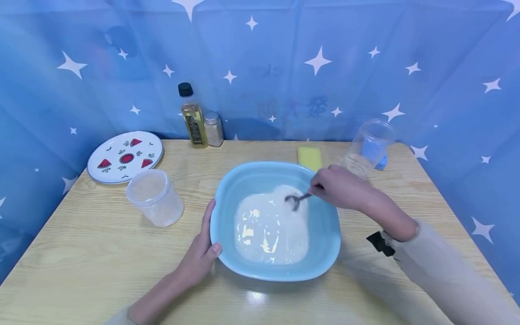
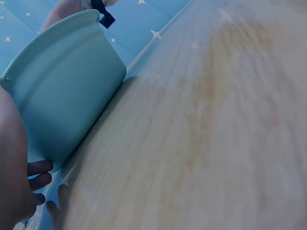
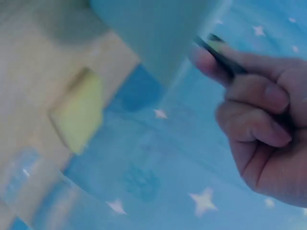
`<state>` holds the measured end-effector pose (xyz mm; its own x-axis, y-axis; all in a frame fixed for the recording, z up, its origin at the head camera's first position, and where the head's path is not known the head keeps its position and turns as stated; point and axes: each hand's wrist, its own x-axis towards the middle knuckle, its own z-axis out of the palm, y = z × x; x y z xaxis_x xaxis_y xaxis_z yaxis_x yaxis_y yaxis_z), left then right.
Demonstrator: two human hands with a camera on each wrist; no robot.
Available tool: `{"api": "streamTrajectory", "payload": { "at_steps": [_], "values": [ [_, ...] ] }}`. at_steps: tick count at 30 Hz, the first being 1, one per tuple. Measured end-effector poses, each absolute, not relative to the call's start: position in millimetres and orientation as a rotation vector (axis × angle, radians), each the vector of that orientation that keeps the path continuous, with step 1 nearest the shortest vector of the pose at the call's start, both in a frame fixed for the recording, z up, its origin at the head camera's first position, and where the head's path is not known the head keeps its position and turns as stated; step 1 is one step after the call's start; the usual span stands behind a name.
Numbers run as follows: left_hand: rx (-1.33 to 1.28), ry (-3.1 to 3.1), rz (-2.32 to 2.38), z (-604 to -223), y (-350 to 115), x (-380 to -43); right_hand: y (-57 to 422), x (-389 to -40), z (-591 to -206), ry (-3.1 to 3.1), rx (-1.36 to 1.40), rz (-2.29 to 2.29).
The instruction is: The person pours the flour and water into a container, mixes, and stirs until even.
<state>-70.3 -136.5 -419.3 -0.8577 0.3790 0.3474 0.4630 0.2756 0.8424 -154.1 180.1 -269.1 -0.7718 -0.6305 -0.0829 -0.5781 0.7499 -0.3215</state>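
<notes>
A light-blue plastic basin (image 1: 325,243) stands on the table with a glossy white mixture (image 1: 264,230) in it. My left hand (image 1: 203,253) holds the basin at its left side, thumb over the rim and fingers along the outer wall. Those fingers (image 2: 41,167) show against the basin's side in the left wrist view. Above the right part of the basin, my right hand (image 1: 339,187) grips a dark-handled spoon (image 1: 302,197), fingers curled round the handle. The spoon's rounded head meets the mixture and is blurred. In the right wrist view, the basin hides the spoon's head.
Left of the basin stands a clear lidded tub (image 1: 156,201), near a watermelon-patterned plate (image 1: 118,160). An oil bottle (image 1: 194,124) and a small jar (image 1: 213,131) stand at the back. Behind the basin's right side are a yellow sponge (image 1: 309,158) and a clear plastic cup (image 1: 359,162).
</notes>
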Motion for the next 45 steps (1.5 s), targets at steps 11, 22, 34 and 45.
{"api": "streamTrajectory", "payload": {
  "at_steps": [11, 22, 34, 45],
  "values": [
    [-0.816, -2.440, -1.631, -419.5, -135.2, -69.2, 143.5, -138.8, -303.3, 2.462, -1.250, -0.706],
    [-0.817, -2.456, -1.646, -417.8, -136.2, -68.8, 198.9, -132.0, -260.2, 2.545, -1.003, -0.497],
    [-0.815, -2.443, -1.641, -418.3, -136.2, -70.4, 160.1, -154.5, -282.9, 2.714, -1.016, -0.523],
    [-0.812, -2.448, -1.647, -417.7, -135.5, -71.9, 168.1, -142.7, -266.3, 2.300, -1.101, -0.539]
  ]
}}
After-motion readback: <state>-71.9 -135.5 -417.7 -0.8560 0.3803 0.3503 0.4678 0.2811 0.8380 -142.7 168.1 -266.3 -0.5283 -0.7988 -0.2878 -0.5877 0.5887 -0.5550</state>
